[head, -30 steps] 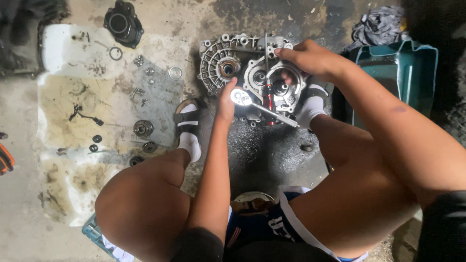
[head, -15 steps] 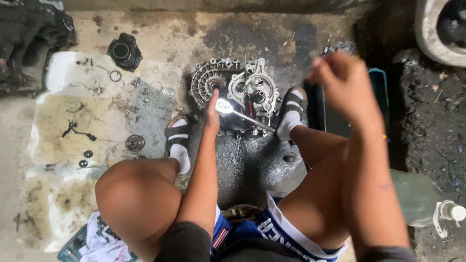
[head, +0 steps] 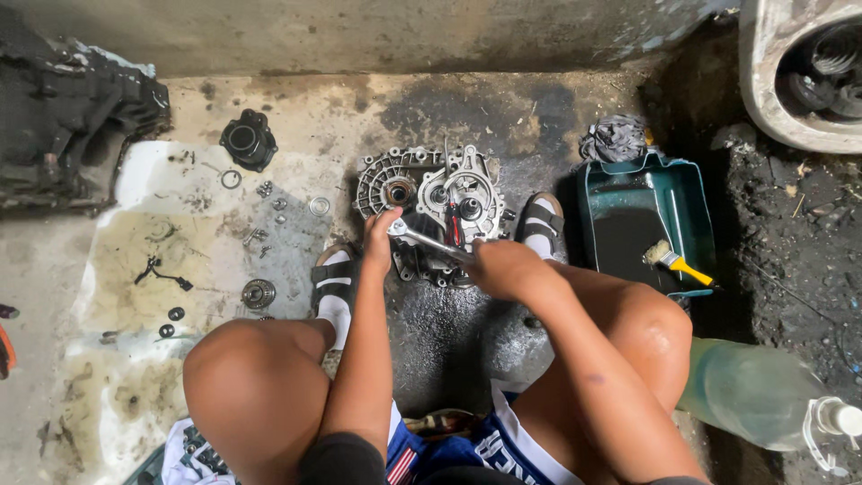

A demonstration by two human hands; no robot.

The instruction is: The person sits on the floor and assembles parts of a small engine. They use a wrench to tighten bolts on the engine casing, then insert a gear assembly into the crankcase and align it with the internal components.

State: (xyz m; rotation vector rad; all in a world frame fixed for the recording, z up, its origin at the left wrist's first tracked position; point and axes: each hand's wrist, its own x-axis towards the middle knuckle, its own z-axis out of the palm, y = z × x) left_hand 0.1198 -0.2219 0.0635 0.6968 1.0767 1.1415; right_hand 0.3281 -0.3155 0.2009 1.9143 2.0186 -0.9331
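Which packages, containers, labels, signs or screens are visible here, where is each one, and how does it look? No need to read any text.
Plastic bottle: lower right, lying on its side on the floor, clear greenish, white cap.
Tray: right of the metal housing, rectangular, teal, dark liquid inside, a brush with a yellow handle in it.
Tub: top right corner, pale, rounded rim, dark parts inside.
No signs or screens are visible.

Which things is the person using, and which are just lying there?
In use: engine case, wrench, held by left hand and right hand.

Lying about: green tray with brush, rag, gear, small rings and bolts, plastic bottle.
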